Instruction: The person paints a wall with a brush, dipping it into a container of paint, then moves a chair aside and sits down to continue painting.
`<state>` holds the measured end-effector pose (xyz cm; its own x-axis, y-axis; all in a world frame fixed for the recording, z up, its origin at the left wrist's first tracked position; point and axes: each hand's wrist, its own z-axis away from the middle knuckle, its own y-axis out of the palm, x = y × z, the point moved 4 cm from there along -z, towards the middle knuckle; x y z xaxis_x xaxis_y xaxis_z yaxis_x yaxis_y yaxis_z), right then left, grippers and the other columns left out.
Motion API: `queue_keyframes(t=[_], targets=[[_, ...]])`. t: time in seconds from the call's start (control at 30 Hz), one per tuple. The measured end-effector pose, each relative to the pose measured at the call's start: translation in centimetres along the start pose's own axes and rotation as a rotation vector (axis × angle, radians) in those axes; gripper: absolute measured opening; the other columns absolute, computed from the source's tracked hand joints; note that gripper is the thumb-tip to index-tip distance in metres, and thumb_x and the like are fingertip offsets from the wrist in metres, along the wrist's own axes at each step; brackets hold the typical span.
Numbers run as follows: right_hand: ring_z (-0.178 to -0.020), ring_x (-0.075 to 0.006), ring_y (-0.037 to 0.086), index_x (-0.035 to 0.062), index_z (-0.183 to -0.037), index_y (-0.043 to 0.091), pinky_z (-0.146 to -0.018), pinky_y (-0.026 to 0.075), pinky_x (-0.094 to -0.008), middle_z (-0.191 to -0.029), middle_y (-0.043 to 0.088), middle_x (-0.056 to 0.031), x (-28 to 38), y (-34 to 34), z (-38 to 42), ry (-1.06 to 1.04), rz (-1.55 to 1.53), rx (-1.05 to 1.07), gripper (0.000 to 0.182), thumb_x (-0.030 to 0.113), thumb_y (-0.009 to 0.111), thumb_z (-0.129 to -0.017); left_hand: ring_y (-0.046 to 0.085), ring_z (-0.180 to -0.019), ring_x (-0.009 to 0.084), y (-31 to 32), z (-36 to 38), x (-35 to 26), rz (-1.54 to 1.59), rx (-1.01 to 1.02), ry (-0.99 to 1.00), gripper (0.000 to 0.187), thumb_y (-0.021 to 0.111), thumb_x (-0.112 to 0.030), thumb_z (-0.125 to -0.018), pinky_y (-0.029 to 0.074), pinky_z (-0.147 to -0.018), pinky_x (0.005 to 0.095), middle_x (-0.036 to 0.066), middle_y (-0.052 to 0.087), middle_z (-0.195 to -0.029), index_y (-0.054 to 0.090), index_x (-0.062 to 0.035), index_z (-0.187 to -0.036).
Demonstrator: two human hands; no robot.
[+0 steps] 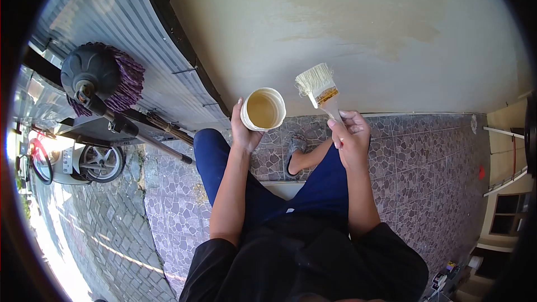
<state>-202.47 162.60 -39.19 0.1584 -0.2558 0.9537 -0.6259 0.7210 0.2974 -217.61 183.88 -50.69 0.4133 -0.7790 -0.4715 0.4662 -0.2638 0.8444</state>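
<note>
My left hand (244,130) is wrapped round a white cup (247,113) from its left and lower side. Inside the cup is a pale yellowish-tan liquid (262,109). In my right hand (351,136) I grip a wide paintbrush (329,99) by its handle, bristles pointing up and to the left. The bristles are cream-coloured and splayed at the edge, with brownish marks on the ferrule. Brush and cup are apart, both held in front of a pale wall (358,28) that has a darker, damp-looking patch high up.
A purple mop (127,78) with a grey head leans at the left by corrugated metal sheeting (134,17). Stone-patterned tiles (419,173) cover the floor under my feet. A parked motorbike (95,162) is at far left, and a ladder-like frame (506,182) at far right.
</note>
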Motion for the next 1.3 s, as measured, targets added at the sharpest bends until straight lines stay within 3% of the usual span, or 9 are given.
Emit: queue_keyframes(t=[0.17,0.2,0.47,0.57,0.67,0.9,0.97,1.1,1.3], targets=[[-0.056,-0.0039,0.049,-0.0060,-0.117,0.068,-0.049,0.034,-0.0204,-0.087,0.069,-0.0081,3.1,-0.8,1.7,-0.100,0.072,-0.061,0.022,-0.006,0.070,-0.095,0.069,-0.115,0.0280,0.3,0.0,1.8,-0.068,0.037,-0.012,0.063,0.040,-0.052,-0.107,0.058,-0.098,0.0454,0.014,0.071,-0.125,0.061,-0.0014,-0.138],[-0.059,-0.0047,0.051,-0.0066,-0.117,0.070,-0.050,0.035,-0.0209,-0.088,0.069,-0.0088,3.3,-1.3,1.9,-0.103,0.087,-0.045,0.022,-0.004,0.070,-0.096,0.073,-0.098,0.0285,1.1,0.3,1.6,-0.107,0.030,0.002,0.061,0.041,-0.050,-0.108,0.062,-0.084,0.0428,0.018,0.072,-0.116,0.059,-0.0015,-0.139],[-0.061,-0.0065,0.054,-0.0099,-0.123,0.070,-0.054,0.041,-0.0219,-0.088,0.072,-0.0092,4.6,-2.3,2.2,-0.009,0.279,-0.168,0.028,0.005,0.073,-0.100,0.075,-0.091,0.0324,2.5,1.8,1.1,-0.096,0.164,-0.052,0.065,0.040,-0.051,-0.107,0.065,-0.074,0.0426,0.028,0.070,-0.116,0.050,-0.0004,-0.147],[-0.080,-0.0201,0.076,-0.0134,-0.118,0.068,-0.071,0.063,-0.0293,-0.095,0.074,-0.0171,4.4,-1.7,2.1,-0.067,0.381,-0.236,0.025,0.002,0.070,-0.100,0.075,-0.092,0.0325,2.3,2.1,0.8,-0.105,0.133,-0.057,0.065,0.040,-0.050,-0.108,0.066,-0.074,0.0424,0.028,0.070,-0.116,0.049,0.0001,-0.148],[-0.090,-0.0300,0.079,-0.0147,-0.117,0.067,-0.080,0.068,-0.0378,-0.097,0.074,-0.0206,3.4,-1.8,2.1,-0.017,0.232,-0.253,0.024,0.001,0.069,-0.099,0.076,-0.093,0.0313,1.6,1.8,0.4,-0.120,0.149,-0.044,0.065,0.040,-0.050,-0.108,0.066,-0.075,0.0412,0.028,0.070,-0.115,0.048,0.0003,-0.149],[-0.080,-0.0317,0.079,-0.0145,-0.115,0.064,-0.074,0.068,-0.0387,-0.097,0.073,-0.0214,4.0,1.1,2.7,-0.092,0.204,-0.298,0.023,0.005,0.065,-0.103,0.066,-0.090,0.0471,-2.1,0.5,0.9,0.177,0.227,-0.109,0.070,0.047,-0.056,-0.107,0.062,-0.049,0.0412,0.035,0.062,-0.123,0.042,-0.0051,-0.155],[-0.078,-0.0321,0.079,-0.0140,-0.112,0.064,-0.072,0.068,-0.0378,-0.095,0.072,-0.0211,4.8,2.2,2.8,-0.172,0.180,-0.245,0.023,0.008,0.063,-0.105,0.075,-0.080,0.0342,-1.1,1.0,0.4,0.132,0.211,-0.074,0.066,0.043,-0.052,-0.106,0.065,-0.065,0.0425,0.030,0.070,-0.109,0.052,0.0000,-0.145],[-0.076,-0.0319,0.079,-0.0135,-0.111,0.064,-0.069,0.068,-0.0369,-0.094,0.072,-0.0210,6.2,3.7,3.3,-0.237,0.140,-0.232,0.023,0.009,0.061,-0.106,0.075,-0.081,0.0350,-1.2,1.0,0.3,0.166,0.251,-0.063,0.066,0.044,-0.051,-0.106,0.065,-0.067,0.0430,0.032,0.070,-0.109,0.051,0.0010,-0.145],[-0.071,-0.0324,0.078,-0.0128,-0.106,0.063,-0.062,0.067,-0.0354,-0.092,0.071,-0.0209,6.9,5.7,4.7,-0.347,0.191,-0.187,0.022,0.008,0.059,-0.107,0.072,-0.105,0.0304,-1.7,0.6,0.9,-0.017,-0.049,0.119,0.062,0.043,-0.048,-0.107,0.061,-0.089,0.0417,0.021,0.073,-0.119,0.059,0.0025,-0.139]])
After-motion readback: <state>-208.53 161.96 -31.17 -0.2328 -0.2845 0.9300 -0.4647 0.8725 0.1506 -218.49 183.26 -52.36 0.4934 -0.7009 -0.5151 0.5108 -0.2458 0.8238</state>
